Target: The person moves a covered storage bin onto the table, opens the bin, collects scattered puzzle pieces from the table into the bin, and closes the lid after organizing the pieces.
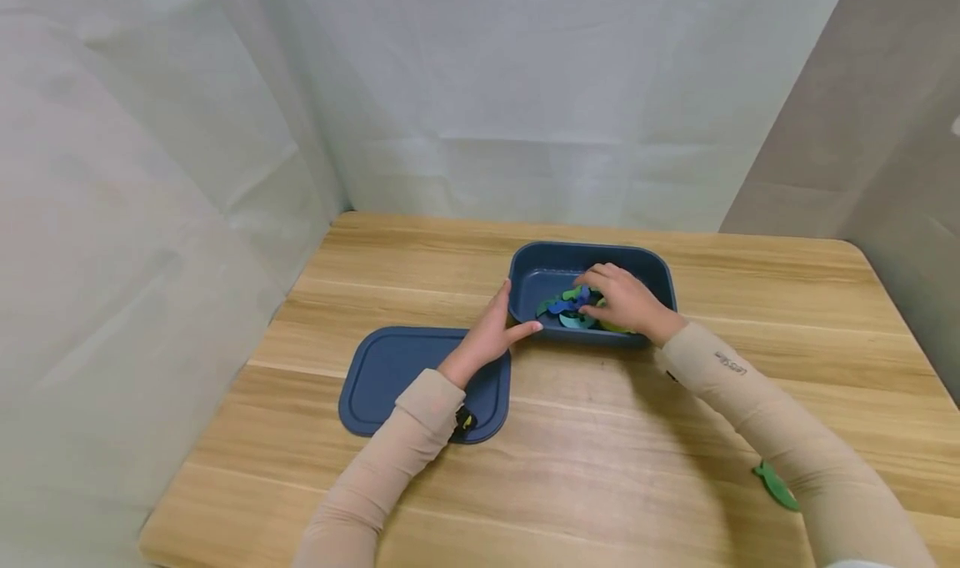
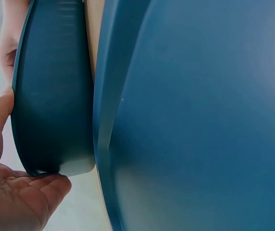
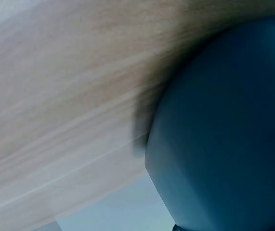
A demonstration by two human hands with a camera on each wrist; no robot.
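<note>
A dark blue box (image 1: 648,272) stands open on the wooden table (image 1: 675,418). Inside it lies a heap of flat green and blue pieces (image 1: 564,308). My right hand (image 1: 617,299) reaches into the box from the front, fingers curled down on the pieces. My left hand (image 1: 501,322) braces the box's near left corner, its thumb along the front wall and straight fingers on the left side. In the left wrist view, the palm (image 2: 17,204) and thumb press the box's wall (image 2: 50,96). The right wrist view shows only the box's outer wall (image 3: 224,144).
The box's dark blue lid (image 1: 390,372) lies flat on the table under my left forearm and fills the left wrist view (image 2: 200,120). One green piece (image 1: 776,485) lies on the table by my right forearm. White cloth walls enclose the table on the left and behind.
</note>
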